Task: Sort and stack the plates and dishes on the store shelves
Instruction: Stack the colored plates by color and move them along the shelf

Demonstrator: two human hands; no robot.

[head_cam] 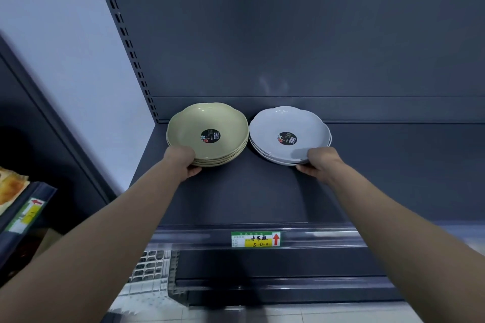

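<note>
Near the middle of the frame, on the dark shelf (262,191), the left hand (181,162) is gripping the green plate stack's (207,134) near rim, while the right hand (321,164) is gripping the grey plate stack's (288,135) near rim just beside it.

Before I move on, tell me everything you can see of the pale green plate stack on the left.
The pale green stack is about four shallow, scallop-rimmed plates, matte and plastic-looking, nested upright and evenly. A round dark sticker sits in the top plate's middle. The stack rests on the dark shelf near the back left corner, close beside the grey stack. The left hand holds its near rim, thumb at the bottom edge.
</note>
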